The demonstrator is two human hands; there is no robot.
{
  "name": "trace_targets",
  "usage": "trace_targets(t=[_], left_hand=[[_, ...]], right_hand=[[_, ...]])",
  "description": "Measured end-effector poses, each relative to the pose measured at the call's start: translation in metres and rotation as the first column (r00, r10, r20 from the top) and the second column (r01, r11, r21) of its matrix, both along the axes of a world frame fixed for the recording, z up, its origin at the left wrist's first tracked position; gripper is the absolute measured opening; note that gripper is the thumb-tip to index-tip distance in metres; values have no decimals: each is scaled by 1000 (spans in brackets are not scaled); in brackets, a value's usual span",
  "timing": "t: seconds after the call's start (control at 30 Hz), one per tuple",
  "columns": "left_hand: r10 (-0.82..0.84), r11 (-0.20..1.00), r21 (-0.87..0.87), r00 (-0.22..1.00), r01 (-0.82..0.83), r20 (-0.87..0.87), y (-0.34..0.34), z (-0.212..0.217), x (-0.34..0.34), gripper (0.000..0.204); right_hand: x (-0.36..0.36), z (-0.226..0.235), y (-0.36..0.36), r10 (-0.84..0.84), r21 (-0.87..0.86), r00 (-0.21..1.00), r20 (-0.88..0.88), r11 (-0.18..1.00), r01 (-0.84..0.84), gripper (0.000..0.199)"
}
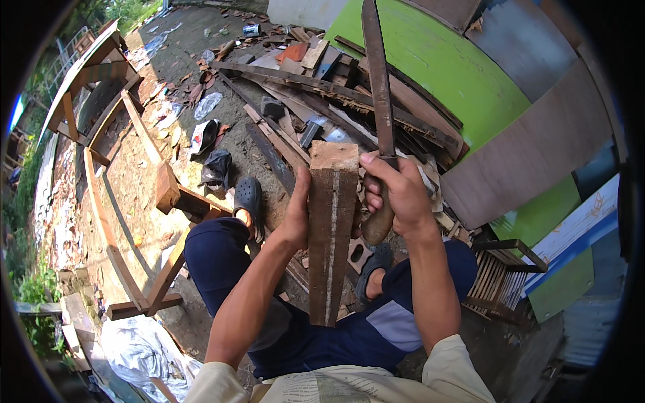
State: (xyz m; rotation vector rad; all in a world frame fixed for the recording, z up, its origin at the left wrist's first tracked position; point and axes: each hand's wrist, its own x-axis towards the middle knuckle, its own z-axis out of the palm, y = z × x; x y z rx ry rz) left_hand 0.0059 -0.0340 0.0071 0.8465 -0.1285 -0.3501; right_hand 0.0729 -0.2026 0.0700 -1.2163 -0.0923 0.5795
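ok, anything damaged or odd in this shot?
Yes: one long plank on the scrap pile has a ragged, splintered edge, unlike the straight-edged wood block. The knife in the right hand has a brown, patchy blade, possibly rust.

left hand (296, 213) holds wood block (329, 255) | right hand (405, 199) holds big knife (382, 107) | far right: green board (437, 64)

Near the top centre of the frame I see a heap of scrap wood (329, 87), with a bright green panel (457, 74) to its right and a brown board (531, 141) below that. A wooden frame (101, 211) fills my left side; crumpled white cloth (138, 352) lies lower left, a slatted rack (494, 279) lower right.
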Motion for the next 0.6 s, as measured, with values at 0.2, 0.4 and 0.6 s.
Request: trace_targets(t=[0.2, 0.4, 0.6], left_hand=[[35, 999, 30, 990, -31, -139, 2, 2, -1, 112], [297, 916, 311, 949, -252, -106, 8, -6, 0, 105], [391, 762, 525, 915, -380, 95, 13, -3, -2, 93]], right_hand=[[-2, 3, 2, -27, -67, 998, 50, 997, 30, 16], [0, -7, -3, 48, -442, 914, 403, 885, 148, 24], [-7, -13, 3, 211, -519, 621, 755, 770, 370, 24]])
